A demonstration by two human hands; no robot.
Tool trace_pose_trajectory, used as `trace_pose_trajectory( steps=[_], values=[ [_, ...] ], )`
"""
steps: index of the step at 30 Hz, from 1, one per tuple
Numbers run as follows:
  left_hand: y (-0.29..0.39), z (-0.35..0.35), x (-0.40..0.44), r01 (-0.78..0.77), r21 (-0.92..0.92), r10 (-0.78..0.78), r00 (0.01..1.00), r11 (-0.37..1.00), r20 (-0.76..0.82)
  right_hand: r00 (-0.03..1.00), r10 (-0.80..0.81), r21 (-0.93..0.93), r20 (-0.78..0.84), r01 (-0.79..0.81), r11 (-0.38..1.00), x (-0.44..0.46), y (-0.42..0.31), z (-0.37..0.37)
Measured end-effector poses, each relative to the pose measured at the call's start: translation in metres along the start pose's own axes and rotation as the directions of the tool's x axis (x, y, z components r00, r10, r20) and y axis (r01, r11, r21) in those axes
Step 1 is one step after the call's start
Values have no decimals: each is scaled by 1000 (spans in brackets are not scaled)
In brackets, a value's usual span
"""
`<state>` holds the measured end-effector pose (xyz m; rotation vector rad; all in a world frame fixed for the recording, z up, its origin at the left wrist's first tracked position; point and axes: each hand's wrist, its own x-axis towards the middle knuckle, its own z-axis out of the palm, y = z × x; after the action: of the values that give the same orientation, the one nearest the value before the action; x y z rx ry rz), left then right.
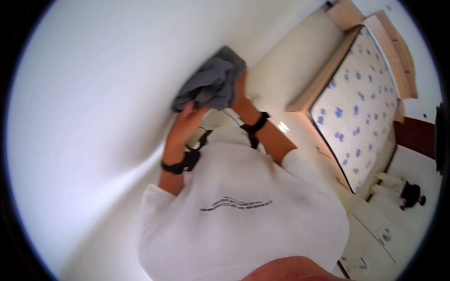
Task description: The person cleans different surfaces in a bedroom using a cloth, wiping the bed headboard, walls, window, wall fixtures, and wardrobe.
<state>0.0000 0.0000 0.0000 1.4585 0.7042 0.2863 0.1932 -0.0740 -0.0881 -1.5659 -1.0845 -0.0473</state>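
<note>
A crumpled dark grey cloth (pixel 211 79) is held up in front of me, close to the white wall. My left hand (pixel 187 121) grips its lower edge, fingers closed on the fabric. On the other side, my right hand (pixel 240 96) holds the cloth too, with most of its fingers hidden behind the folds. Black bands go round both wrists.
The white wall (pixel 89 93) fills the left side. To the right stands a wooden bed frame (pixel 300 107) with a blue-patterned mattress (pixel 358 100). Pale floor (pixel 295 56) runs between wall and bed. White cabinets (pixel 372 229) and a small figure of a person (pixel 411 194) appear at lower right.
</note>
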Motion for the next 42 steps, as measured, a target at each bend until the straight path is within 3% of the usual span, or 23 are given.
trace_pose_trajectory(
  steps=[2,3,5,6,8,11,13,15,19,21,22,23,24,25,26,27,28,29,31,33,36,39,42],
  values=[
    [4,-15,21,249,-100,-245,968,963,51,997,-77,-147,-23,73,987,5,1,28],
    [23,35,92,198,-299,-159,976,933,151,974,-216,-421,71,225,879,80,33,-46],
    [4,118,146,206,-793,110,940,574,324,906,204,-585,370,57,809,111,52,-144],
    [9,128,166,158,-837,228,920,524,317,919,126,-508,373,88,857,123,75,-165],
    [3,77,145,268,-665,-160,962,697,220,961,173,-85,216,-158,984,47,115,-75],
    [29,97,159,157,-443,-149,987,883,53,892,263,-147,368,-224,964,51,112,-91],
    [32,104,173,166,-419,-145,986,893,82,445,585,-294,678,-565,771,111,62,-142],
    [93,128,154,-127,-400,116,992,908,-52,742,390,362,545,-628,689,106,80,-149],
    [141,147,150,-309,-365,242,946,878,-217,883,150,684,445,-443,579,149,40,-177],
    [105,147,192,-70,-470,46,997,880,-62,875,164,662,455,-455,596,139,56,-164],
    [85,151,214,-317,-280,321,946,906,-31,877,237,647,419,-471,600,131,66,-171],
    [52,155,232,-281,-324,301,954,903,11,937,202,537,285,-330,776,108,98,-151],
    [38,156,250,-176,-447,209,978,877,25,743,500,52,445,-578,814,119,95,-149],
    [21,155,265,-79,-562,124,991,824,42,947,-251,92,201,237,967,110,144,-121],
    [-6,145,278,-95,-525,156,985,846,73,861,293,171,415,-390,905,116,149,-106],
    [0,132,272,-140,-449,210,971,882,110,680,446,-128,582,-465,876,131,128,-104],
    [10,144,272,-175,-476,247,964,862,93,946,106,95,308,-141,985,130,119,-112],
    [14,148,268,-233,-508,294,955,829,43,944,98,88,315,-132,987,122,124,-117],
    [-59,117,294,-127,-417,178,980,900,85,780,382,143,496,-508,850,117,146,-88],
    [-60,117,281,-67,-454,62,998,889,-25,815,249,278,524,-440,854,111,165,-63],
    [-74,95,260,96,-393,-52,991,914,123,818,230,216,527,-391,894,95,146,-46],
    [-92,84,256,153,-331,-121,986,931,116,881,198,-101,429,-172,980,81,129,-55],
    [11,86,208,-88,-331,92,996,939,-5,941,-80,-134,328,130,983,139,53,-85]
  ],
)
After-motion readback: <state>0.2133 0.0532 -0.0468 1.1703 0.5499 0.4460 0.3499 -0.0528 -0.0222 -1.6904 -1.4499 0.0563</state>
